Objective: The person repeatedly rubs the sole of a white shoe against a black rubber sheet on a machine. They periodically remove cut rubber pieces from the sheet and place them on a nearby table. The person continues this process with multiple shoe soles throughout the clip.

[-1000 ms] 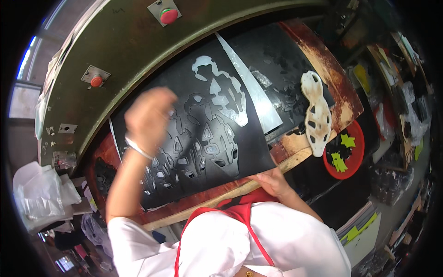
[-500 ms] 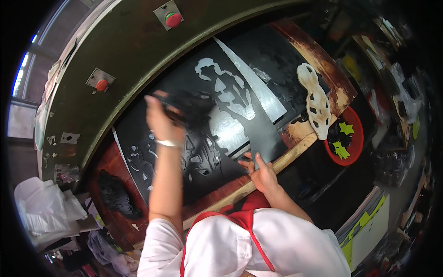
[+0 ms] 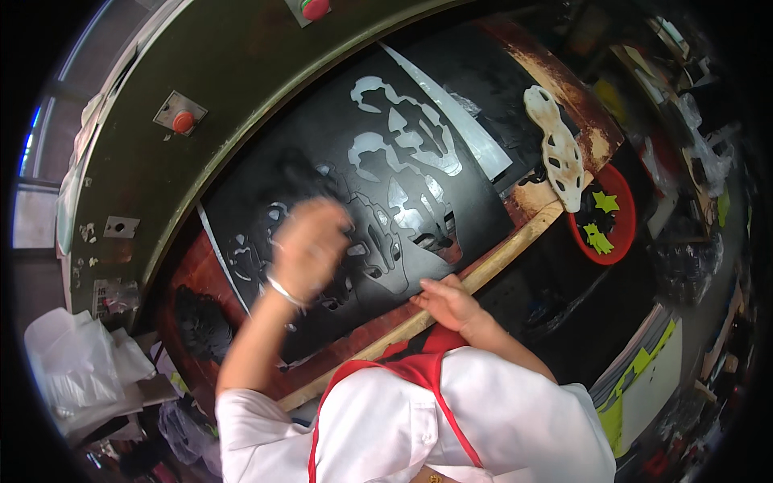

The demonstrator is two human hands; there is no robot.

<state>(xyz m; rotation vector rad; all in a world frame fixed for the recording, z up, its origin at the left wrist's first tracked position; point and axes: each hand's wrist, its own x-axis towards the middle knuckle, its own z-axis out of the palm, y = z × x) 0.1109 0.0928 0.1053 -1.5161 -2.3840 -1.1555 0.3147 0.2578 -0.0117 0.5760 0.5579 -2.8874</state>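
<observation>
A black sheet [image 3: 475, 193] with shaped cut-outs lies on the worktop, and silvery material shows through its holes. My left hand [image 3: 312, 249] is over the left part of the sheet, its fingers smeared by motion. Just beyond it is a dark blur [image 3: 294, 171] that I cannot make out. At the sheet's near edge, beside the wooden rail [image 3: 515, 241], my right hand [image 3: 452, 304] has its fingers stretched out and holds nothing visible. Near it, a tongue-shaped piece [image 3: 412, 270] of the sheet shows a paler grey.
A cream, knobbly plate with holes [image 3: 555, 149] lies on the right of the worktop. Beside it, a red bowl [image 3: 626, 229] contains yellow-green star-like pieces and black scraps. Dark layered pieces [image 3: 201, 322] rest at the left. A green machine beam with red buttons [image 3: 183, 121] spans the far side.
The sheet part that was raised near my left hand now lies flatter, covering the bright silver patch. My left hand has come down and nearer; my right hand has moved slightly, fingers off the sheet's strip.
</observation>
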